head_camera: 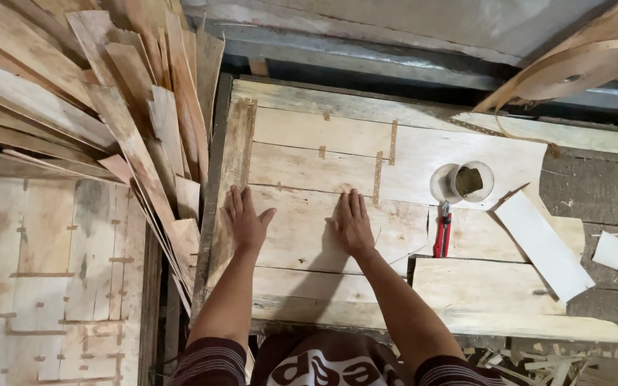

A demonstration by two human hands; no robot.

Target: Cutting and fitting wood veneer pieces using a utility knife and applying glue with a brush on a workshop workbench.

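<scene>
Both hands lie flat, fingers spread, holding nothing: left hand (244,223) and right hand (352,223) press on a pale, rough veneer sheet (302,236) patched with tape strips, on the surface (366,325). Just right lies a red cutter (443,232), beyond it a round cup (470,181). Far left, splintery veneer strips (123,107) are piled.

Veneer offcuts (109,93) heaped beside a wooden workbench (602,329).
</scene>
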